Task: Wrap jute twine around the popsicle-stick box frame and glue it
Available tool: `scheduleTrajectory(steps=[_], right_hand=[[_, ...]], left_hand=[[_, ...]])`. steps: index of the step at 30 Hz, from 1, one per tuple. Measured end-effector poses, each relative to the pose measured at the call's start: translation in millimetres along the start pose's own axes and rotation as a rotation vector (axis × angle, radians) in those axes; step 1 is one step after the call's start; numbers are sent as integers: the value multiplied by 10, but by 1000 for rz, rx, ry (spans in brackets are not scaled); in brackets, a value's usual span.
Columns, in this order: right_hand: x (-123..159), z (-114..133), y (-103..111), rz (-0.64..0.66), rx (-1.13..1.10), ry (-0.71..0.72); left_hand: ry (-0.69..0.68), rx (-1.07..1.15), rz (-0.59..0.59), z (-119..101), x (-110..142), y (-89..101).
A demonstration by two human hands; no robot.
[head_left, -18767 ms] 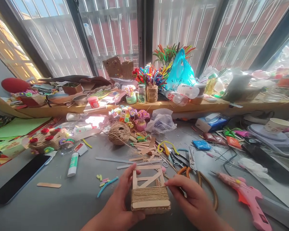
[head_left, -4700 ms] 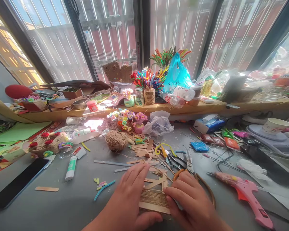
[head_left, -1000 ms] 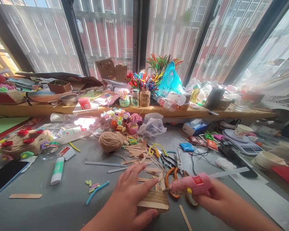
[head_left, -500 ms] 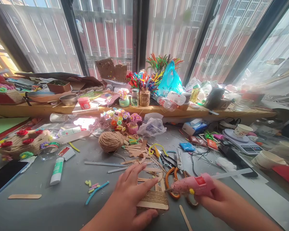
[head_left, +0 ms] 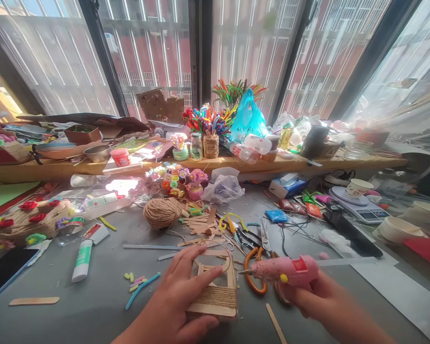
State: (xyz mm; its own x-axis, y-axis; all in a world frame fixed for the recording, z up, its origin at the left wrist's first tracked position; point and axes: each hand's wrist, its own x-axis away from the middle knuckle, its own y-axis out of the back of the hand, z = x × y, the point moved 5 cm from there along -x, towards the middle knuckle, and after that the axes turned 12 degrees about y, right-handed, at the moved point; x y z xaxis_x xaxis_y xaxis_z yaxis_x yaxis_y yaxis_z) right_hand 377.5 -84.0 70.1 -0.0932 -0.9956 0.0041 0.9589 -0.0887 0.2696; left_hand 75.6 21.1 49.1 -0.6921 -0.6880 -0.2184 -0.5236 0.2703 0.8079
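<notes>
The right hand [head_left: 317, 297] clenches a pink plastic glue gun [head_left: 286, 269], its long axis crosswise, metal nozzle [head_left: 245, 272] pointing left at a tan, twine-wrapped wooden-stick frame [head_left: 220, 296]. The left hand [head_left: 181, 297], fingers spread, grasps that frame on the grey surface [head_left: 96, 315], open end facing away.
</notes>
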Motion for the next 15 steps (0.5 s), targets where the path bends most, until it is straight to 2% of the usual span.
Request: scheduleTrajectory(steps=[4,9,12,15], right_hand=[[-9,-100,-197,-1,-38,-2],[-66,109,-458,65,-168,98],[-90,221,-504,104,-171,122],[-96,233,-480,104,-146,115]], left_hand=[[69,139,-26,185,108,72],[60,201,-21,293,170,62],[46,204,-22,304,170,39],[48,203,-15,304,163,28]])
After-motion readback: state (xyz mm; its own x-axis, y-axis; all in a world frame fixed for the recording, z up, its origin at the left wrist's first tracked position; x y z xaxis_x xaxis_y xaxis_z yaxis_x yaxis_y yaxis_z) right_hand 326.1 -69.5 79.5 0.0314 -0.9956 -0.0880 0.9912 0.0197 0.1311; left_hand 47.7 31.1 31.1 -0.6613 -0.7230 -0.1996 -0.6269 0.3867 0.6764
